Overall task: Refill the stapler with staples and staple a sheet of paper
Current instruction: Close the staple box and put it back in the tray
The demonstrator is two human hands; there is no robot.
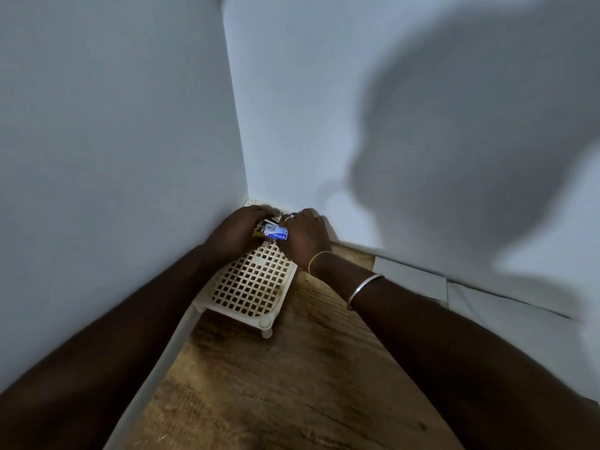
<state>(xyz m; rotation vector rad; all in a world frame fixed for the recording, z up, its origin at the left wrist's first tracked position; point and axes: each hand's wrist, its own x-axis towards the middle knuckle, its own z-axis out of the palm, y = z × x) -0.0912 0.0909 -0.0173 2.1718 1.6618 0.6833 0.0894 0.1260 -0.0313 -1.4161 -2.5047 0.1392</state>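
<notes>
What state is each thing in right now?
lattice rack: upright on the wooden surface.
blue box: held between both hands over the rack's far end; open or closed, cannot tell.
left hand: grips the box's left end.
right hand: pinches its right end.

Single head view looks forward and steeply down into the wall corner (248, 190); close above the rack (253, 284), mid-frame.

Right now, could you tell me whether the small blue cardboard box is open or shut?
Cannot tell: the left hand and right hand grip the small blue cardboard box, covering both its ends.
</notes>
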